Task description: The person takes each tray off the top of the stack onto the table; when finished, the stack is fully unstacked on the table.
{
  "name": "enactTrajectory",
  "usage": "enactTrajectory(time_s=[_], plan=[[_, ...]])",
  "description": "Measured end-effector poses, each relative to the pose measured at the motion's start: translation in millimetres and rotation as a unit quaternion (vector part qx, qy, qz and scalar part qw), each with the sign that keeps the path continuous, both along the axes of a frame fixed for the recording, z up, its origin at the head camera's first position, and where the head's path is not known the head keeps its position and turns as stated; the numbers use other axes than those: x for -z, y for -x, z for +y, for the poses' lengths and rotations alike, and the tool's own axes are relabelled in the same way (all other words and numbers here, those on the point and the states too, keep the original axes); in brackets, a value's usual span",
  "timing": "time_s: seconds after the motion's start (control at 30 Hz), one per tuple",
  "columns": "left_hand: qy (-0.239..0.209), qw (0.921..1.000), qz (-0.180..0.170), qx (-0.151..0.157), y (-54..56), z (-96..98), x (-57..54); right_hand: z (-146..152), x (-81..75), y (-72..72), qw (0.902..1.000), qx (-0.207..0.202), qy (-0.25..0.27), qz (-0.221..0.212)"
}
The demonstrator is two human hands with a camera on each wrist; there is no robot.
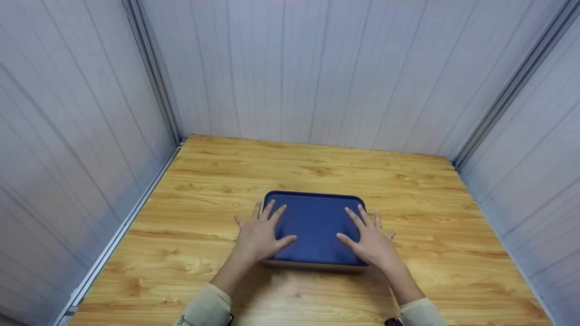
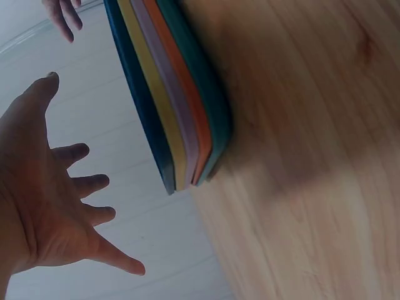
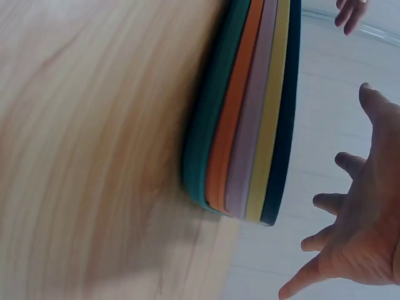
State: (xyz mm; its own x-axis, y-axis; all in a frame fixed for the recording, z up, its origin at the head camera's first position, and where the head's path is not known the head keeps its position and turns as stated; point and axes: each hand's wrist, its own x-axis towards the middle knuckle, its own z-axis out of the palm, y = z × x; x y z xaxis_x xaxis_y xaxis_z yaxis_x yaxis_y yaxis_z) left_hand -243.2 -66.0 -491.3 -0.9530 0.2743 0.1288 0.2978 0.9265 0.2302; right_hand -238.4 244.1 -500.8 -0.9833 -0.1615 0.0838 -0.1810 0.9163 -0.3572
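A stack of rectangular trays lies on the wooden table, with a dark blue tray on top. Beneath it, the right wrist view shows a yellow tray, a light purple tray, an orange tray and a green tray at the bottom. My left hand hovers over the stack's left side, fingers spread wide and palm down. Over the right side, my right hand is spread the same way. Both wrist views show a gap between palm and top tray; neither hand holds anything.
The wood-grain table extends around the stack on all sides. Pale panel walls enclose its back, left and right, with metal posts at the corners.
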Motion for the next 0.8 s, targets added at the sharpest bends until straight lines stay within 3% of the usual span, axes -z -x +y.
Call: enactTrajectory(time_s=[0.3,0.8], plan=[[-0.004,0.9997,-0.013,-0.020,2.6,-10.2,14.6,7.7,11.2,0.5,0.9999,0.015,-0.004,-0.007],[-0.019,0.9979,-0.028,-0.055,8.6,-24.4,28.8,30.4,31.5,6.9,0.9975,0.064,0.003,-0.029]])
